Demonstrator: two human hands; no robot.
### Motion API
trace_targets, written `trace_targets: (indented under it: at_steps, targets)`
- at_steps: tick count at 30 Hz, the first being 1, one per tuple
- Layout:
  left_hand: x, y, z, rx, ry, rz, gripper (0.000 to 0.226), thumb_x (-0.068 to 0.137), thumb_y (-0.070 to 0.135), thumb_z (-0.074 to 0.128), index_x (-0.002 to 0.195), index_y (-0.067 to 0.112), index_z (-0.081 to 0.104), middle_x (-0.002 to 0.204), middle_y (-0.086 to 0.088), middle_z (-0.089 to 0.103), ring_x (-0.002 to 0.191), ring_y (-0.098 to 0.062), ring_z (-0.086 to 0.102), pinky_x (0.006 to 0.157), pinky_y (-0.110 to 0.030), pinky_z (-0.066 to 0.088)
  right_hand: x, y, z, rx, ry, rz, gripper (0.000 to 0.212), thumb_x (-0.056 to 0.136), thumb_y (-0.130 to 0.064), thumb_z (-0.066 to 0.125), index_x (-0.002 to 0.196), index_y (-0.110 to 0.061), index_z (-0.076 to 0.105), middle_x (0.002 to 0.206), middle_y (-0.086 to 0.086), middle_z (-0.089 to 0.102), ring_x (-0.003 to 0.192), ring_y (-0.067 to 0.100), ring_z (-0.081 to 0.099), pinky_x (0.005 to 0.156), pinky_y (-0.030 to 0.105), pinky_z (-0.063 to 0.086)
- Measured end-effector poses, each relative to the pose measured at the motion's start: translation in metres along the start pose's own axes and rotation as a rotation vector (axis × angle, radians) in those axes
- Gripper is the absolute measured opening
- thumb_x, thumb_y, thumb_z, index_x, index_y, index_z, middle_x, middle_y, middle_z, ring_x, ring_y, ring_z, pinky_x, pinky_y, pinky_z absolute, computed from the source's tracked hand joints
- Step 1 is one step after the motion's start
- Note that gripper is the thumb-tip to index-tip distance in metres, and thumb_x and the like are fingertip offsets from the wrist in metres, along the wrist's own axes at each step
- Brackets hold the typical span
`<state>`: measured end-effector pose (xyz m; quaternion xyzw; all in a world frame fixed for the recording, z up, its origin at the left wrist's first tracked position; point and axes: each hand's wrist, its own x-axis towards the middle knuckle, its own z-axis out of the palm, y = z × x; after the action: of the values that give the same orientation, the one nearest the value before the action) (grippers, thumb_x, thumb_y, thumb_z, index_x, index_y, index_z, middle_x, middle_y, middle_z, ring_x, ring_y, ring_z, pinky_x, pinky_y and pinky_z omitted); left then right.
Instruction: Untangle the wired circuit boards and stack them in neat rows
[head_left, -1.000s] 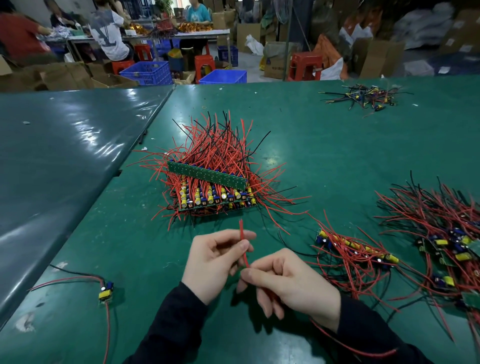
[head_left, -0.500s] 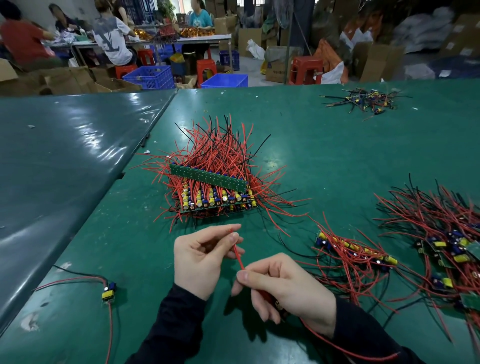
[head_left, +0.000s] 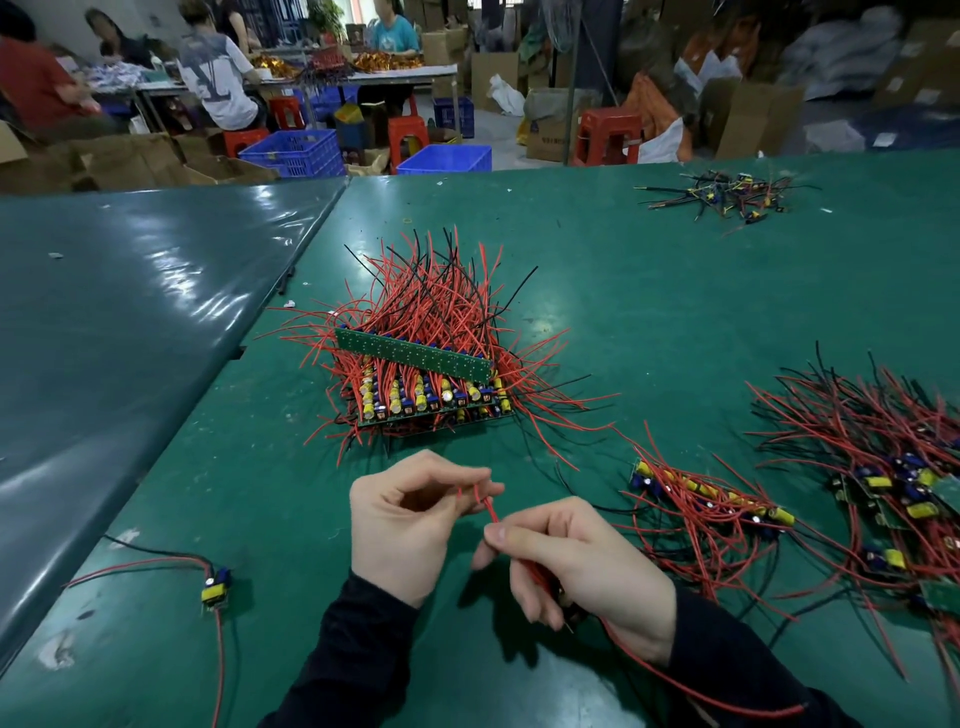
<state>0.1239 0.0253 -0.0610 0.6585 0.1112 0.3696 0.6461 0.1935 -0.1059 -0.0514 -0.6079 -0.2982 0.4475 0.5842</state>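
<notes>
Head view: both hands pinch one red wire (head_left: 491, 512) near the table edge, left hand (head_left: 402, 525) at its tip, right hand (head_left: 576, 566) lower down. A hard pull could likely snag the tangled boards (head_left: 711, 506) just beside it, or topple the stacked boards (head_left: 421, 387) beyond.

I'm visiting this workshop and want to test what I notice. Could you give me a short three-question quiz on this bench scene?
1. True or false: both hands pinch the same red wire.
2. Where does the neat stack of boards lie from the hands? A) beyond them, farther up the table B) at the left edge C) under the right hand
3. Fill in: the lone board with a yellow part lies to the ____ of the left hand.

Key
1. True: the left hand and the right hand each pinch it.
2. A.
3. Left, on the green table.
</notes>
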Motion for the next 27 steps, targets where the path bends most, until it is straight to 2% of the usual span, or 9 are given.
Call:
trace_targets:
  at_steps: [3, 6, 8, 11, 13, 16, 18, 23, 27]
  targets:
    - [0.0, 0.0, 0.002, -0.016, 0.042, -0.028, 0.027, 0.068, -0.025, 0.063, 0.066, 0.001, 0.072, 0.064, -0.012, 0.067, 0.065, -0.028, 0.072, 0.057, -0.025, 0.056, -0.001, -0.001, 0.002, 0.008, -0.005, -0.004, 0.027, 0.094, -0.023, 0.051, 0.077, -0.012, 0.069, 0.041, -0.001, 0.055, 0.028, 0.004, 0.04, 0.034, 0.016, 0.021]
    - [0.006, 0.003, 0.0, -0.212, 0.124, -0.258, 0.009, 0.062, 0.001, 0.07, 0.068, 0.007, 0.074, 0.065, -0.01, 0.07, 0.061, -0.026, 0.071, 0.051, -0.022, 0.055, -0.001, -0.002, 0.003, 0.033, -0.024, -0.025, 0.025, 0.092, -0.024, 0.052, 0.079, -0.01, 0.068, 0.044, -0.002, 0.057, 0.031, 0.005, 0.041, 0.037, 0.016, 0.026]
    - [0.011, 0.003, -0.007, -0.299, 0.171, -0.356, 0.012, 0.066, 0.009, 0.066, 0.076, 0.003, 0.07, 0.065, -0.011, 0.07, 0.058, -0.022, 0.07, 0.048, -0.018, 0.053, 0.0, -0.001, 0.004, 0.052, -0.052, -0.03, 0.021, 0.094, -0.017, 0.052, 0.082, -0.009, 0.069, 0.052, -0.001, 0.062, 0.039, 0.005, 0.048, 0.04, 0.014, 0.034]
    - [0.019, 0.003, -0.018, -0.361, 0.231, -0.443, 0.012, 0.081, 0.01, 0.06, 0.078, 0.0, 0.066, 0.062, -0.01, 0.069, 0.055, -0.017, 0.07, 0.046, -0.016, 0.052, 0.0, 0.003, 0.006, 0.023, -0.045, -0.005, 0.015, 0.094, -0.009, 0.053, 0.09, -0.011, 0.067, 0.069, -0.002, 0.069, 0.052, 0.006, 0.057, 0.04, 0.014, 0.037]
    - [0.021, 0.001, -0.023, -0.376, 0.255, -0.464, 0.018, 0.089, 0.012, 0.055, 0.078, 0.001, 0.065, 0.06, -0.008, 0.068, 0.055, -0.017, 0.069, 0.046, -0.017, 0.053, 0.002, 0.007, 0.007, -0.01, 0.02, -0.015, 0.014, 0.093, -0.006, 0.055, 0.092, -0.012, 0.067, 0.073, -0.001, 0.069, 0.048, 0.008, 0.056, 0.035, 0.014, 0.034]
    - [0.023, -0.001, -0.027, -0.428, 0.267, -0.506, 0.024, 0.093, 0.019, 0.051, 0.077, 0.004, 0.062, 0.058, -0.003, 0.066, 0.054, -0.014, 0.068, 0.048, -0.018, 0.053, 0.004, 0.01, 0.006, -0.08, 0.109, -0.043, 0.015, 0.092, -0.009, 0.058, 0.087, -0.015, 0.07, 0.065, 0.007, 0.063, 0.042, 0.014, 0.047, 0.034, 0.014, 0.03]
    - [0.025, -0.001, -0.028, -0.502, 0.262, -0.577, 0.027, 0.095, 0.021, 0.048, 0.075, 0.008, 0.061, 0.056, -0.001, 0.065, 0.053, -0.012, 0.067, 0.048, -0.018, 0.054, 0.004, 0.01, 0.004, -0.105, 0.118, -0.077, 0.017, 0.093, -0.009, 0.057, 0.084, -0.015, 0.07, 0.065, 0.002, 0.065, 0.042, 0.011, 0.05, 0.035, 0.015, 0.033]
    - [0.027, -0.003, -0.03, -0.676, 0.213, -0.708, 0.037, 0.086, 0.027, 0.051, 0.051, 0.017, 0.06, 0.049, 0.005, 0.049, 0.042, -0.01, 0.053, 0.045, -0.017, 0.048, 0.004, 0.012, 0.003, -0.161, 0.073, -0.106, 0.02, 0.093, -0.008, 0.057, 0.083, -0.017, 0.07, 0.063, -0.002, 0.064, 0.05, 0.008, 0.058, 0.041, 0.016, 0.039]
    - [0.027, -0.002, -0.03, -0.766, 0.182, -0.696, 0.028, 0.081, 0.028, 0.052, 0.057, 0.017, 0.059, 0.051, 0.006, 0.046, 0.043, -0.009, 0.05, 0.051, -0.021, 0.049, 0.006, 0.015, 0.003, -0.172, 0.09, -0.123, 0.015, 0.092, -0.007, 0.059, 0.089, -0.016, 0.07, 0.067, 0.0, 0.065, 0.054, 0.011, 0.061, 0.043, 0.018, 0.043]
